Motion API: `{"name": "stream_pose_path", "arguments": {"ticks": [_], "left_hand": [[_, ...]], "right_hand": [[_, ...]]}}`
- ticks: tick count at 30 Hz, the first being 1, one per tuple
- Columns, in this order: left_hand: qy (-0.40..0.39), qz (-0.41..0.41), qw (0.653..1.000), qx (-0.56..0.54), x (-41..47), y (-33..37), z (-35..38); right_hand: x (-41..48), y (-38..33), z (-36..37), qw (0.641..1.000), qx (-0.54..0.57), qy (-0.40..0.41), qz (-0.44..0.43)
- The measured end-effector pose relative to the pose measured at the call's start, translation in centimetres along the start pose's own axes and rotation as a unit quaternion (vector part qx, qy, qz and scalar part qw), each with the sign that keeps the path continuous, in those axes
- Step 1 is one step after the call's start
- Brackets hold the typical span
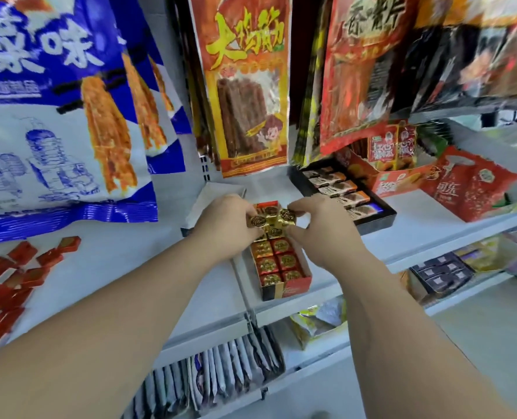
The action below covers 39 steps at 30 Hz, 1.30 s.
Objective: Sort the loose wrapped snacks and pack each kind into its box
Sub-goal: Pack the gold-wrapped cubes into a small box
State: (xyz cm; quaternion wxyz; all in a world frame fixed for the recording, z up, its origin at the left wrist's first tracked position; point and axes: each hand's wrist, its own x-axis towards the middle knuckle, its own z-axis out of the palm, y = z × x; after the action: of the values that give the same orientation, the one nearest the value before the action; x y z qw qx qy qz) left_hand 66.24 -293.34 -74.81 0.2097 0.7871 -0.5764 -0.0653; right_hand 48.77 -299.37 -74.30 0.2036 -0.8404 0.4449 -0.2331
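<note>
Closest to me, on the lower shelf, stand rows of pale sachets (221, 376). Above them, on the white shelf (130, 267), sits the open red box (284, 287), its near half lined with red-and-gold wrapped squares (277, 261) in two neat files. Over its far end the two hands meet: the left hand (224, 225) and the right hand (320, 228) each pinch one end of a small cluster of gold-wrapped snacks (271, 220), fingers curled tight on it, just above the box. I'd judge these to be light, fairly stiff little blocks, but the foil is glossy and probably slippery — best held by the flat sides, squeezed together as a row, and not so hard that they crush. Off to the left lies a loose heap of red wrapped snacks (15, 276), not yet sorted. Beyond the hands a black tray (375, 220) holds brown bars, and big hanging bags (245, 86) fill the back.
</note>
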Motion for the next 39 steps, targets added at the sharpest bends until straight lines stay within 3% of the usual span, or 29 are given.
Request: {"name": "stream_pose_path", "arguments": {"ticks": [8,17,23,28,39], "left_hand": [[-0.022,0.008,0.997,0.077,0.3,0.3,0.0],[0.030,-0.038,0.996,-0.073,-1.8,-0.9,-0.9],[-0.024,-0.052,0.986,-0.156,-5.0,-1.3,-1.4],[-0.074,-0.038,0.986,-0.144,-6.7,-1.6,-1.2],[-0.122,-0.007,0.975,-0.185,-8.3,-1.3,-0.7]], "right_hand": [[0.5,0.2,1.5,0.999,-0.038,0.032,-0.004],[1.8,0.3,2.5,0.999,-0.046,0.005,0.029],[2.2,-0.3,3.1,0.998,-0.055,-0.024,0.031],[2.4,-0.2,2.9,0.996,-0.073,-0.046,0.036],[2.0,0.2,3.4,0.996,-0.081,-0.015,0.039]]}}
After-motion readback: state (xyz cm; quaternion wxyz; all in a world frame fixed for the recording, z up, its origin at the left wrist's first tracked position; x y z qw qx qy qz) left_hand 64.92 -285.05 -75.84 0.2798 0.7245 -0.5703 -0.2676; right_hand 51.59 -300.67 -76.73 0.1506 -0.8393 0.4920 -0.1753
